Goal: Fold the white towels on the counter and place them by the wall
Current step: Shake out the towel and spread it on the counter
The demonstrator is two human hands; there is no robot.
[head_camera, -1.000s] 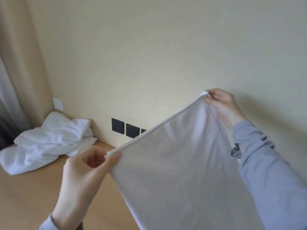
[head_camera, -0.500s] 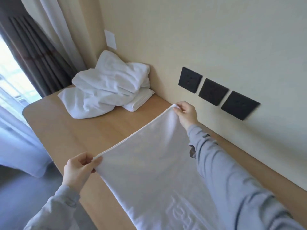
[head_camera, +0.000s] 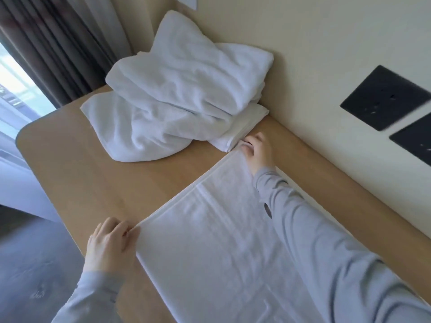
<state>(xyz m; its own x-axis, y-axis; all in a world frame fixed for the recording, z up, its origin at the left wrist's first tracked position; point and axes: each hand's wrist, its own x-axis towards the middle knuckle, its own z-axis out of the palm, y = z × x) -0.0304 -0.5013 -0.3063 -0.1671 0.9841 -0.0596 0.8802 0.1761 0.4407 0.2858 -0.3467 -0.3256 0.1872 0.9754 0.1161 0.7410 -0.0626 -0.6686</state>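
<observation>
Right, the flat towel (head_camera: 221,241) lies spread on the wooden counter (head_camera: 93,183), and both hands are on its far hem. The left hand (head_camera: 109,245) pinches the corner by the counter's front edge, fingers curled over the stitched border. The right hand (head_camera: 257,150) grips the opposite corner, close to the wall (head_camera: 326,54) and just beside the folded towel (head_camera: 245,127) under the loose heap (head_camera: 177,89). As I read it, this is the laying-out before the first fold, and the trick is an even pull. Hold that hem taut and straight between the two pinches, set it flat, then stroke out any slack so the edges can meet cleanly corner to corner. The cloth looks thin and soft, almost sheer where light catches it, with a firmer band along the hem and a crease line running down from it. Raised woven lines show near the bottom, too cut off to read. The heap is thicker stuff, plush and rumpled, slumped into the corner by the dark curtain (head_camera: 58,43). The counter is smooth pale wood with a rounded corner.
</observation>
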